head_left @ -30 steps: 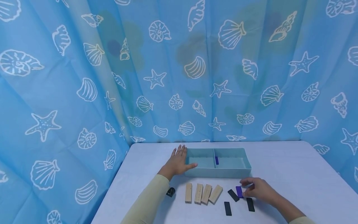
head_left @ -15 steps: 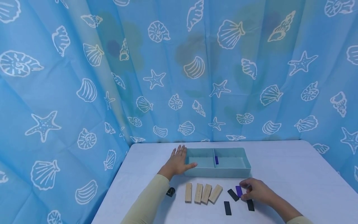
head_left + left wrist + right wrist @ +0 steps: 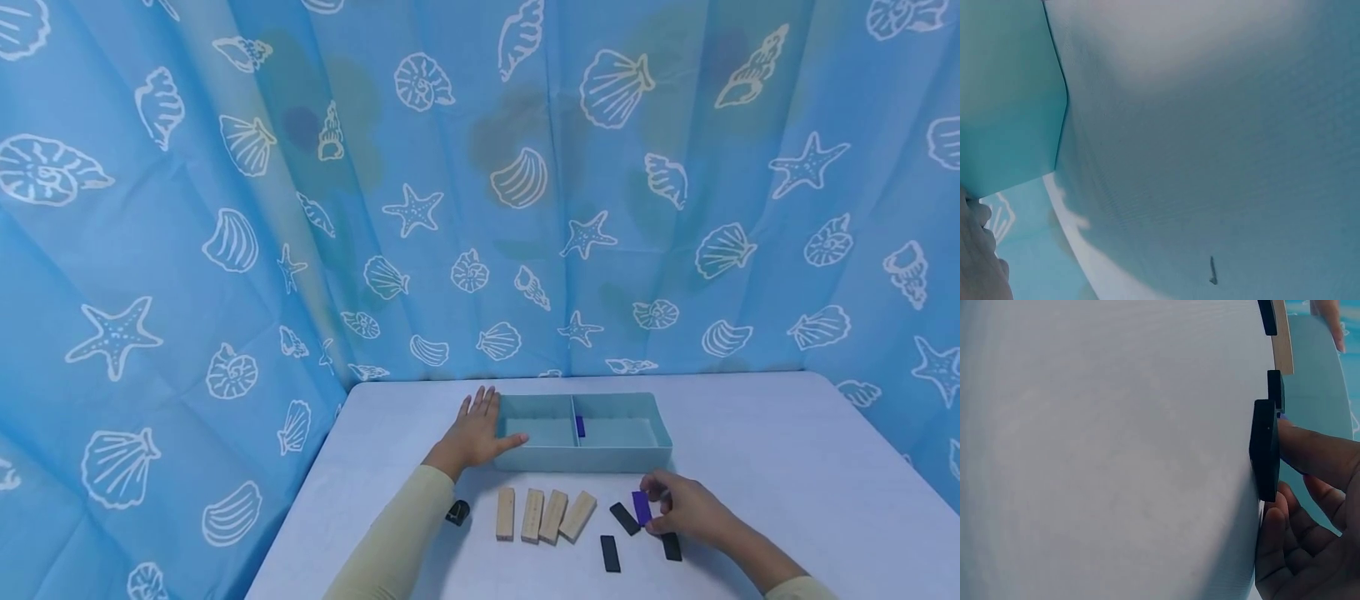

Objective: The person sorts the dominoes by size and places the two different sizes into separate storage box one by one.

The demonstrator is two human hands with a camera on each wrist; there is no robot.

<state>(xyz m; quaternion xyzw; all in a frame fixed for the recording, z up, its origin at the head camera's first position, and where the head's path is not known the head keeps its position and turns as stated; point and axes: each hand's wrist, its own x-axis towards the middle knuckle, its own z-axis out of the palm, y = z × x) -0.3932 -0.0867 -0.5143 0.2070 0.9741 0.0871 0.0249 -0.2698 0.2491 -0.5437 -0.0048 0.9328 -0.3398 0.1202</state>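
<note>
My left hand rests with straight fingers on the left end of a pale teal two-compartment box, its thumb over the front rim. At the front right, my right hand pinches a small flat purple block between thumb and fingers. In the right wrist view the thumb hides most of that block. Close around it lie flat black blocks, one at its left, one partly under the hand and one nearer the front. Another purple piece stands against the divider inside the right compartment.
Several wooden blocks lie in a loose row in front of the box. A small black object sits beside the left forearm. The white-covered table ends at a blue shell-print curtain behind and at the left.
My right thumb has moved down and in to the purple block's lower end, and the fingers have closed on the block, which has shifted slightly. The left hand stays on the box.
</note>
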